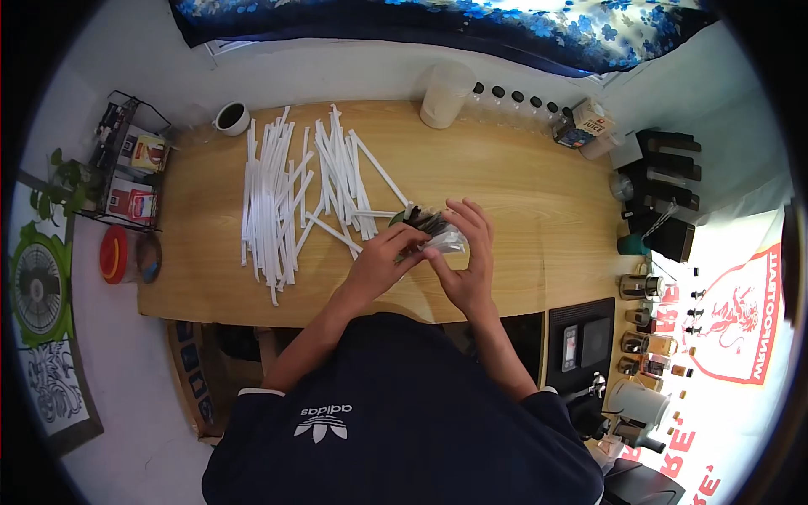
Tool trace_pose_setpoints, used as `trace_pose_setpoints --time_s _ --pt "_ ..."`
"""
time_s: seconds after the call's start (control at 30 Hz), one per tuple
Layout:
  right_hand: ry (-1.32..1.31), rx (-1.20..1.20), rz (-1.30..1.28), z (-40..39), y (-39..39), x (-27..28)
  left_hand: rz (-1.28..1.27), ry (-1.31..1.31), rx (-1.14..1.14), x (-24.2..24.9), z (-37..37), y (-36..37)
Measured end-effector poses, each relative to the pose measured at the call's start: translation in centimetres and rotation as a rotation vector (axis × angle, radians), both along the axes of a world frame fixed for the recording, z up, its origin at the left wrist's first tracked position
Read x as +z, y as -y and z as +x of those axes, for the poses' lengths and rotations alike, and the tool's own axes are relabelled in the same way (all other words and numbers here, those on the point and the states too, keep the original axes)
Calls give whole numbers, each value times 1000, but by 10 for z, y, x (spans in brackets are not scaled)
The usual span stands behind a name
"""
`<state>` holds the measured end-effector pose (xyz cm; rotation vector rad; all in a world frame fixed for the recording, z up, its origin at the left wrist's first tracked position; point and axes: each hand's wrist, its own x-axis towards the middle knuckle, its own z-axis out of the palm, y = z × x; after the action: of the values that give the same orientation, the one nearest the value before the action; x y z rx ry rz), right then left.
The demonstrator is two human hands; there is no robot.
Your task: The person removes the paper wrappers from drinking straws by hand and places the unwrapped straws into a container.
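Near the middle of the wooden table, my left hand (387, 258) pinches the left side of a small clear plastic packet (449, 241) with dark contents at its top. On the packet's right side is my right hand (470, 268), its thumb against the plastic and its other fingers raised and curved around it. Many white paper-wrapped straws (271, 198) lie in a long pile on the left of the table. A second, looser group of straws (339, 168) lies beside them, some reaching close to the packet.
On the wooden table (522, 185), a dark-filled cup (232, 119) stands back left and a cloudy container (446, 95) at the back. Small bottles (516, 105) and a juice carton (582, 124) are back right. A wire rack (130, 164) and red-lidded jar (114, 254) stand left.
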<state>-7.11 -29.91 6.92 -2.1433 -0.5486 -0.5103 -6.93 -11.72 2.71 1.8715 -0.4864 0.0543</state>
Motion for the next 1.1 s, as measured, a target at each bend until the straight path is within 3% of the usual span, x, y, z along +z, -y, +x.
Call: trace_pose_setpoints --time_s 0.1,0.37,0.47,0.5,0.57,0.7,0.97,1.1 --pt "69 -30 -128 0 2 -3 -15 -34 28 2 -3 0" --pt "123 -36 332 -13 6 -10 -144 -23 194 -8 -14 -30" --pt "-176 -335 601 -31 15 -38 131 -191 324 -35 -17 -59" --pt "-176 -332 601 -36 20 -49 131 -190 327 -39 -19 -64" --pt "-479 -451 730 -47 26 -67 249 -278 384 -46 -25 -73" --pt "-645 -382 807 -67 27 -84 341 -262 403 -60 -26 -82" --pt "-896 -44 517 -67 15 -112 391 -32 343 -85 -17 -95" --pt "-770 24 219 -63 0 -96 401 33 321 -74 -21 -94"
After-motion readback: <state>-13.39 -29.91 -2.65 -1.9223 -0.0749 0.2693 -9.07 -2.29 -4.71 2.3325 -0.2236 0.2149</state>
